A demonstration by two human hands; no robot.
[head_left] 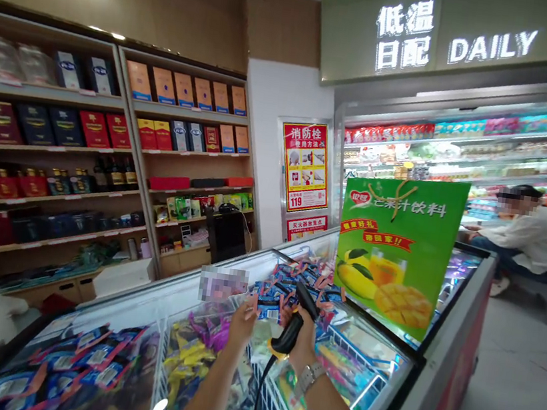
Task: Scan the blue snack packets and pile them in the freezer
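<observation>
In the head view, a lit sign (440, 45) at far right reads "低温日配 DAILY". Left of the chiller (387, 139) beneath it, a red-and-yellow poster (306, 169) reads "消防栓 使用方法" and "119"; a notice (305, 228) below reads "灭火器放置点". A green carton (393, 248) stands at the right of the freezer (453, 370), blocking part of the chiller; it says "芒果汁饮料" and "健康好礼 带回家!!". Writing on the boxes along the shelves (187, 112) at left is too small to read.

Over the freezer, the right grip (305, 337) is closed around a black scanner (288, 336), its cable (260, 385) trailing near. The left grip (242, 322) pinches the edge of a blue packet (268, 312), whose white barcode label faces up beside the scanner. More such packets (302, 273) lie beyond, others (92, 356) at near left. A seated person (546, 234) is at far right.
</observation>
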